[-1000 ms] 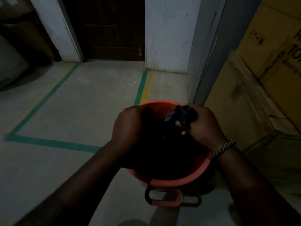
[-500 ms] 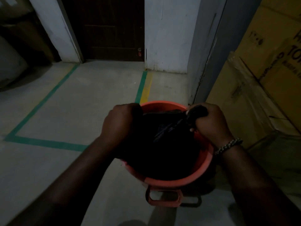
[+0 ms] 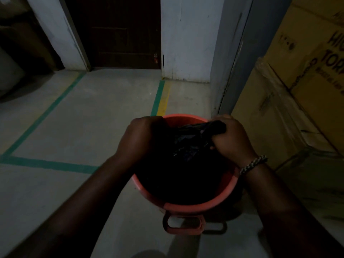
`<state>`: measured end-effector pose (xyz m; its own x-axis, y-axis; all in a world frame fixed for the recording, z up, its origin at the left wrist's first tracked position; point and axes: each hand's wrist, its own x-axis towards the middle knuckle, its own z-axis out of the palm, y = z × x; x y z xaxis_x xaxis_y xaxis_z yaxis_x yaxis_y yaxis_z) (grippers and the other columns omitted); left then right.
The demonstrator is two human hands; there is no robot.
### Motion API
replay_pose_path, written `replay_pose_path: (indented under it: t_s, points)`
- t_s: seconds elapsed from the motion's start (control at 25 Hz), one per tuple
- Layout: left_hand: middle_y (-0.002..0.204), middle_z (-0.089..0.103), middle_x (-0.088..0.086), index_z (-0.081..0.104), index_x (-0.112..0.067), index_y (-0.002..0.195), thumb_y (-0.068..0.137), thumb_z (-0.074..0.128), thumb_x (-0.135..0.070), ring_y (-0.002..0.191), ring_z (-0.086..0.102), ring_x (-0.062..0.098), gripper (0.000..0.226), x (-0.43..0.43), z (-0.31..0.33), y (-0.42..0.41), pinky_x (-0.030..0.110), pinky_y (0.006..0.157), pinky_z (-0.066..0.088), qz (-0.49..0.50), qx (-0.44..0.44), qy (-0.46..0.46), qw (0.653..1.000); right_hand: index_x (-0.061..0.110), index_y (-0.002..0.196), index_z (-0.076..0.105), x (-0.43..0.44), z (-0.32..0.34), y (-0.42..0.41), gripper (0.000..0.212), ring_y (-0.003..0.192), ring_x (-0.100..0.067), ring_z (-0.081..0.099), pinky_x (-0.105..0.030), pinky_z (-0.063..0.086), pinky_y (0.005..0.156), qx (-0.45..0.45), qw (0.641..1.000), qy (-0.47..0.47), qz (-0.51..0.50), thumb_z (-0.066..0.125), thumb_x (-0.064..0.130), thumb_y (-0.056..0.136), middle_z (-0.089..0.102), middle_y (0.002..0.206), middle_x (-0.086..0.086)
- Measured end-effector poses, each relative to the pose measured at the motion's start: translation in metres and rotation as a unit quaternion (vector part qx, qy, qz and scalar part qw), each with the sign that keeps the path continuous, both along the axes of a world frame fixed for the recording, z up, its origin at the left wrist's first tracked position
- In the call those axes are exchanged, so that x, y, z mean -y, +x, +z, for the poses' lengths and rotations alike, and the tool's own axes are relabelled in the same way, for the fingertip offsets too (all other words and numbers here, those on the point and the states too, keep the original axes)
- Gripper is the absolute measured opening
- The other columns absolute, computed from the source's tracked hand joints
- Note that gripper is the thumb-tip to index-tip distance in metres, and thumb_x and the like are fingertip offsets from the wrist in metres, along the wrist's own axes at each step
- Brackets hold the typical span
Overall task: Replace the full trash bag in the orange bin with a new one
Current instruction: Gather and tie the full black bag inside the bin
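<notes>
Dim room, grey concrete floor (image 3: 78, 127), smooth and bare, marked with green tape lines (image 3: 48, 163); one green strip runs away toward the wall with a yellow strip (image 3: 164, 100) alongside it. Dark wooden door (image 3: 119, 32) at the far end, set between pale walls (image 3: 186, 38). Grey door frame or pillar edge (image 3: 234, 58) stands just behind the bin on the right. Stacked cardboard boxes (image 3: 290, 94) fill the right side, close to the bin, leaving little room there; left and far floor lies open. Orange bin (image 3: 188, 204) sits on the floor in front of the person, a loop handle (image 3: 183, 223) on its near side. Black trash bag (image 3: 188, 146) sits inside the bin, its gathered top pulled taut across the far part of the rim. Left hand (image 3: 141, 140) clenched over the bag at the bin's left rim; fingers hidden in shadow, so what they pinch is hard to make out. Right hand (image 3: 232, 138) clenched around a twisted bunch of bag plastic at the right rim. Braided bracelet (image 3: 254, 163) on the right wrist.
</notes>
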<state>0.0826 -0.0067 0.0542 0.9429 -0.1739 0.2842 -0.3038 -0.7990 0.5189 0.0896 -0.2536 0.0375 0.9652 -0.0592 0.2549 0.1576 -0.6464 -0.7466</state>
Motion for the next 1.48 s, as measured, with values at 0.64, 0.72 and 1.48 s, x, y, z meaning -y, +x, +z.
replay_pose_path:
  t_s: [0.64,0.72,1.48]
  points:
    - [0.092,0.070,-0.007,0.067,-0.027,0.105,0.088,0.066,-0.030,0.086,0.071,0.013,0.017,-0.005,0.003,0.009,0.020,0.068,0.051,-0.051,-0.083,0.039,0.994,0.011,0.076,0.069,0.002,0.002,0.001,0.021,0.069,-0.026,0.067,-0.042,0.058,0.056,0.004,1.000,0.024,0.012,0.054,-0.003,0.073,0.068,0.079,-0.008]
    - [0.085,0.072,-0.002,0.064,-0.029,0.097,0.087,0.063,-0.031,0.073,0.069,0.019,0.010,-0.012,0.005,0.011,0.028,0.065,0.051,0.035,-0.046,0.026,0.998,0.013,0.084,0.068,0.000,0.003,0.001,0.024,0.066,-0.029,0.069,-0.039,0.059,0.048,-0.021,0.995,0.093,-0.001,0.056,-0.007,0.078,0.067,0.083,-0.010]
    - [0.096,0.058,-0.004,0.069,-0.024,0.086,0.076,0.070,-0.010,0.070,0.058,0.004,0.017,-0.002,0.011,0.009,0.023,0.062,0.047,-0.020,0.144,-0.113,0.983,0.019,0.081,0.072,-0.011,0.015,-0.002,0.010,0.074,-0.025,0.074,-0.042,0.060,0.054,-0.099,0.957,0.271,-0.031,0.071,0.019,0.091,0.074,0.087,-0.008]
